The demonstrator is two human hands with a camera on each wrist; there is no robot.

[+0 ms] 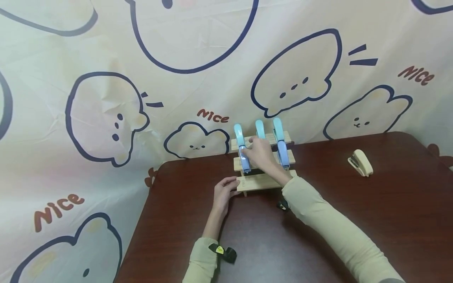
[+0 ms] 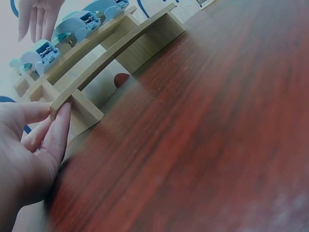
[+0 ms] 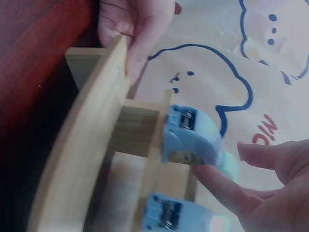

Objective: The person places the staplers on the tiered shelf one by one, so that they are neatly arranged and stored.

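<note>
My left hand [image 1: 223, 193] pinches the left end of the front shelf of a tiered wooden rack [image 1: 260, 182]; the left wrist view shows fingers on both sides of the board. My right hand [image 1: 262, 154] reaches over the rack. Its fingers are spread beside the left blue stapler [image 3: 193, 137] on the middle shelf, one fingertip at its side and the thumb apart from it. Another blue stapler [image 1: 283, 154] stands at the right of that shelf; a third blue stapler [image 2: 77, 26] shows between them in the left wrist view. Light teal staplers [image 1: 278, 129] stand on the top shelf.
A cream stapler [image 1: 361, 163] lies on the dark red-brown table [image 1: 389, 220], right of the rack. Directly behind the table hangs a cloth [image 1: 198, 90] printed with cartoon outlines. Black camera straps [image 1: 226, 253] are at the wrists.
</note>
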